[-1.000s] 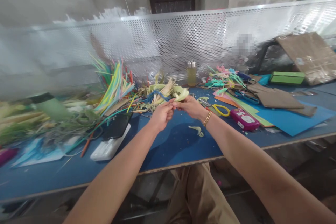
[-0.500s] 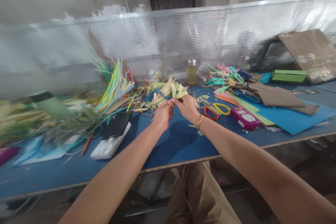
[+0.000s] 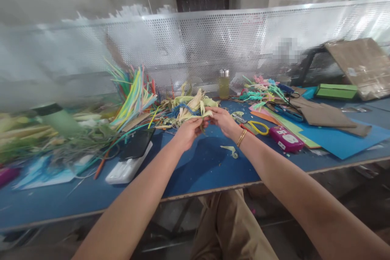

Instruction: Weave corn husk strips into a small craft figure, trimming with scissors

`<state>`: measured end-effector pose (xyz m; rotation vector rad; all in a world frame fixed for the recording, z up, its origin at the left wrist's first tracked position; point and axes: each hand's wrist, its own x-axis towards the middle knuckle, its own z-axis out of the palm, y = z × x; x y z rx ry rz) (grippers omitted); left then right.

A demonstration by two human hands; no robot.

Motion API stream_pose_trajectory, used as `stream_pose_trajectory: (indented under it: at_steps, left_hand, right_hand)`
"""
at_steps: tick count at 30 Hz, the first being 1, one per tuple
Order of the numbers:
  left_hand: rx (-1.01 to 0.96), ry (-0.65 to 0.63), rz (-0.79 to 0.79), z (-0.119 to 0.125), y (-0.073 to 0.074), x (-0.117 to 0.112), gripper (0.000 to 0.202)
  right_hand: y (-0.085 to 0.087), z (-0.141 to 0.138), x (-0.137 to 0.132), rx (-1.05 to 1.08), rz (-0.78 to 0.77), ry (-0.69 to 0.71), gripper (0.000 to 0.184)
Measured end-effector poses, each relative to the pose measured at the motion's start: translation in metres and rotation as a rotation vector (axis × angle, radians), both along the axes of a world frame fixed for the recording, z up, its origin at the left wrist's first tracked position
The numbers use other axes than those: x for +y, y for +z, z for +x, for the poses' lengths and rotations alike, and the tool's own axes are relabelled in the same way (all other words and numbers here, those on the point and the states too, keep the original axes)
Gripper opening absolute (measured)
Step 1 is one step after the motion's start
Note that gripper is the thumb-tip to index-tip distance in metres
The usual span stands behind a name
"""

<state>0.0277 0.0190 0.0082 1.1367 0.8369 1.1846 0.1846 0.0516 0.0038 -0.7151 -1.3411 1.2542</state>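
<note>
Pinching a pale husk strip [image 3: 207, 113] between thumb and forefinger, the left hand [image 3: 189, 132] has its other fingers curled inward. The right hand [image 3: 223, 122] meets the strip from the other side; its fingers are extended and a little apart, and whether they also pinch, I cannot tell. The strip is located just in front of the husk heap [image 3: 195, 100], at its right part. A blue cord [image 3: 184, 108] lies upon this heap. To the right of the heap there are yellow-and-red scissors [image 3: 253, 128], partly hidden, and farther right a purple case [image 3: 285, 139] near a blue sheet [image 3: 335, 144]. In front of the heap, on its right, a curled husk scrap [image 3: 229, 148] lies on the blue table [image 3: 207, 166]. Behind the heap, also on its right, a bottle [image 3: 224, 86] with metallic cap stands upright. At the left of the heap rises a bundle of coloured stems [image 3: 134, 97]; nearer to the person, on the same side, a black phone [image 3: 136, 144] rests on a white box [image 3: 123, 170]. Behind the heap stands a perforated metal panel [image 3: 207, 40].
</note>
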Motion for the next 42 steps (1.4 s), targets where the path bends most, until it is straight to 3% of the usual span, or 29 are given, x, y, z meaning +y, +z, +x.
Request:
stream_pose_trajectory:
  at_steps: [5,11,17,22,25,28,31,35,38,42]
  left_hand:
    - [-0.013,0.020,0.016,0.001,-0.002,0.002,0.026]
    - [-0.072,0.081,0.033,0.001,-0.004,0.004,0.027]
    - [-0.167,0.152,-0.002,0.001,-0.004,0.006,0.024]
    - [-0.175,0.139,-0.009,0.000,-0.003,0.008,0.021]
    - [-0.155,0.117,-0.011,0.000,-0.003,0.007,0.020]
    - [-0.122,0.056,0.009,0.001,-0.002,0.005,0.016]
    - [-0.094,0.001,0.011,0.000,0.000,0.003,0.016]
    - [-0.090,-0.013,-0.034,-0.001,0.005,0.000,0.022]
    - [-0.060,0.040,-0.057,-0.001,0.006,0.001,0.031]
    - [0.030,0.123,-0.009,-0.001,0.002,0.004,0.029]
  right_hand:
    - [-0.001,0.004,0.001,-0.062,0.045,-0.069,0.033]
    - [-0.003,0.004,-0.002,-0.220,0.405,-0.200,0.034]
    - [0.002,0.003,-0.010,-0.360,0.597,-0.325,0.011]
    - [0.005,0.009,-0.010,-0.508,0.748,-0.372,0.019]
    - [0.007,0.015,-0.008,-0.548,0.779,-0.422,0.038]
    - [0.007,0.018,-0.004,-0.583,0.834,-0.352,0.046]
    - [0.005,0.017,-0.002,-0.656,0.835,-0.268,0.031]
    - [0.007,0.016,-0.006,-0.708,0.766,-0.294,0.021]
    - [0.010,0.015,-0.011,-0.739,0.791,-0.295,0.019]
    - [0.011,0.013,-0.015,-0.783,0.801,-0.340,0.016]
